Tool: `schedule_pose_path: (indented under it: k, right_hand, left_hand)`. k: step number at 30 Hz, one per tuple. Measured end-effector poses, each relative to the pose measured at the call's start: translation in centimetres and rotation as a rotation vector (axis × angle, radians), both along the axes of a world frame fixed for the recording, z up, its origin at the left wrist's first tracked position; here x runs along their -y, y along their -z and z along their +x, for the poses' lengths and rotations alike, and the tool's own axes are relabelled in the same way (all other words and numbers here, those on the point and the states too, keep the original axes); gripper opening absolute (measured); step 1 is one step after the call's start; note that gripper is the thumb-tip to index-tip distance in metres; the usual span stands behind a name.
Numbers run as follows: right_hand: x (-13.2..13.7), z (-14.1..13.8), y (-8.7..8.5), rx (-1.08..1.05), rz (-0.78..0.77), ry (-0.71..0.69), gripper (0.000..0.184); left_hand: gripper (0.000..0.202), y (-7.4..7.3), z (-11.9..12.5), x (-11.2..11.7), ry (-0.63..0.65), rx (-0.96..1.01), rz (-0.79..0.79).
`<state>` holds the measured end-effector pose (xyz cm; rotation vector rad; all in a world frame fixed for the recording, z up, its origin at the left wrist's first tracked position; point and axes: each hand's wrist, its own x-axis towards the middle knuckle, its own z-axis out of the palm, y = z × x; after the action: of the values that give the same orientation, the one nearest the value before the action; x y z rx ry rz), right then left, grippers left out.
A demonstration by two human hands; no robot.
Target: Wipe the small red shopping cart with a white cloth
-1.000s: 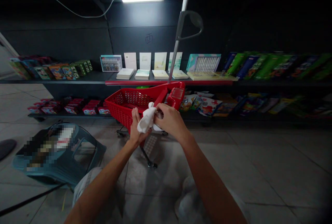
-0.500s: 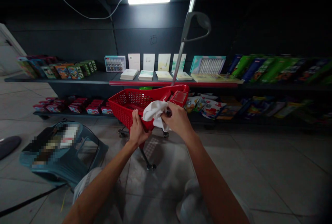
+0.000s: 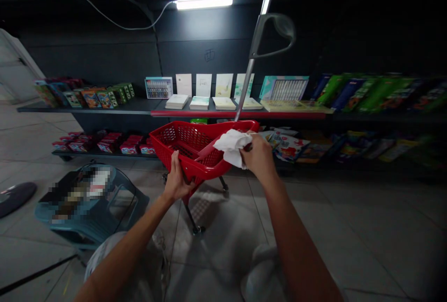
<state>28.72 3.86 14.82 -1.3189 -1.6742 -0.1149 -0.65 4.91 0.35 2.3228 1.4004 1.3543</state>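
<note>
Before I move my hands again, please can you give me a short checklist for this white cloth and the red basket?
1. Left hand gripping the rim of the red plastic wheeled basket: ok.
2. White cloth held in the right hand: ok.
3. Small dark object at the right hand: what it is, cannot tell.
4. Black wheel on the grey tile floor: ok.
5. Teal plastic stool apart from the basket: ok.
</note>
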Motion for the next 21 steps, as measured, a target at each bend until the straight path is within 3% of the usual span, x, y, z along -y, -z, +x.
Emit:
schedule_pose_path:
  k: [6,12,21]
  right_hand:
    - [-0.5,1.9,0.2,-0.020,-0.028,0.120,0.014]
    - [-0.5,2.0,-0.1,-0.009,-0.067,0.203,0.013]
    - [-0.3,3.1,-0.8,0.034,-0.178,0.342,0.012]
  left_hand:
    - [0.133,-0.2,-2.7,0.6,0.050,0.000,0.001]
    - [0.132,-0.4,-4.7,0.8,0.127,0.002,0.051]
    - [0.130,-0.3,-4.6,0.8,0.229,0.106,0.061]
